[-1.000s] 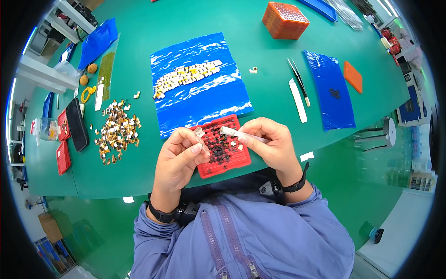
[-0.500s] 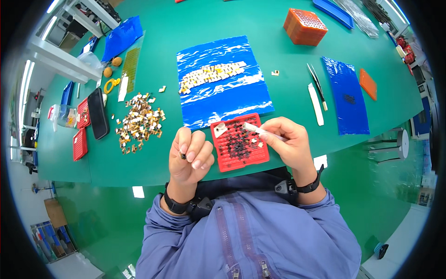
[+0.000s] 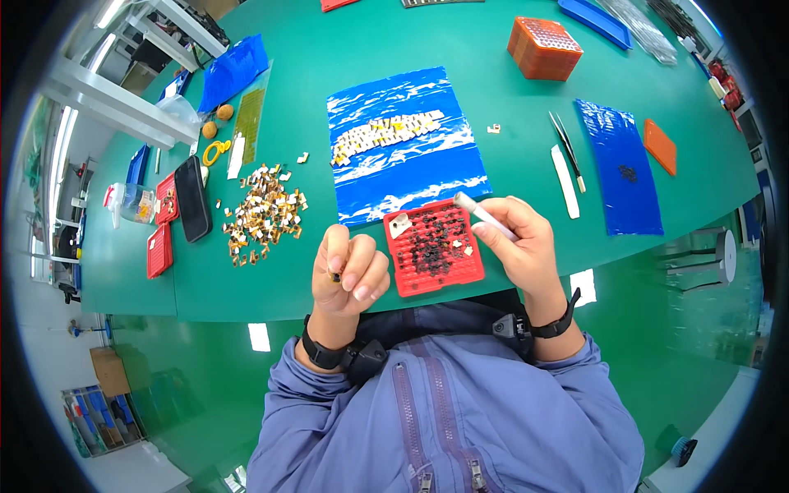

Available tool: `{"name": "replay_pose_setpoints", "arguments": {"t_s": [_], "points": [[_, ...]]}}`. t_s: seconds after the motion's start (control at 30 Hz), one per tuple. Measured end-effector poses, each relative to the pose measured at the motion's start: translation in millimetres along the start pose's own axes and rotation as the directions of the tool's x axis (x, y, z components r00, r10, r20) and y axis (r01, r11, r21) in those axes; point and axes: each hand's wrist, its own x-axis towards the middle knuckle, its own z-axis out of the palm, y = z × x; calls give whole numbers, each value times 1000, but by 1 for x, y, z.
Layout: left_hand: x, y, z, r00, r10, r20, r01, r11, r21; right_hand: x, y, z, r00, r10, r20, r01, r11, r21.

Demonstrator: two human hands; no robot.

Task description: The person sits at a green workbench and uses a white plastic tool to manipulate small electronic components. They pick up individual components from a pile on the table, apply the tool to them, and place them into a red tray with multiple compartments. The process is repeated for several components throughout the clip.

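Observation:
My left hand (image 3: pixel 352 275) is closed, pinching a small dark and gold part (image 3: pixel 335 278) between thumb and fingertips. My right hand (image 3: pixel 522 241) grips a white pen-like stick (image 3: pixel 493 222), its blunt greyish tip angled up and left over the far right corner of a red tray (image 3: pixel 452 283). Between my hands, that ribbed tray holds many tiny black pieces (image 3: pixel 431 251), a white scrap (image 3: pixel 400 224) and a few pale bits. Beyond it lies a blue film sheet (image 3: pixel 411 185) bearing rows of small white and gold parts (image 3: pixel 386 136).
Left of the sheet is a loose pile of white and gold parts (image 3: pixel 263 215), beside a black phone (image 3: pixel 194 200) and small red trays (image 3: pixel 160 251). On the right lie tweezers (image 3: pixel 567 152), a white strip (image 3: pixel 565 182) and another blue sheet (image 3: pixel 620 172). Orange stacked trays (image 3: pixel 545 49) stand farther back.
The stick's tip has gone from over the tray's black pieces to its far right corner. My left hand still pinches its part. The whole view has shifted slightly.

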Motion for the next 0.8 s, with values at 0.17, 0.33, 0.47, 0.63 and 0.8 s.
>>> {"name": "replay_pose_setpoints", "arguments": {"t_s": [0.17, 0.33, 0.47, 0.63, 0.8], "points": [[-2, -3, 2, 995, -2, -101, 12, 995, 97, -7, -5, -27, 998, 19, -56, -20, 1000, -8], [-5, -5, 0, 989, 23, -144, 23, 949, 313, 4, -10, -80, 991, 6, -130, -68, 875, -479], [-3, -11, 2, 986, 4, -165, 76, 879, 471, 9, -8, -89, 994, -52, -100, -53, 570, -820], [-3, -15, 6, 980, 28, -196, 93, 810, 579, 19, 15, -92, 996, -85, -39, -13, 280, -960], [-6, -16, 5, 984, 22, -177, 117, 670, 733, 20, 10, -93, 1000, -27, 15, 19, 156, -988]]}}
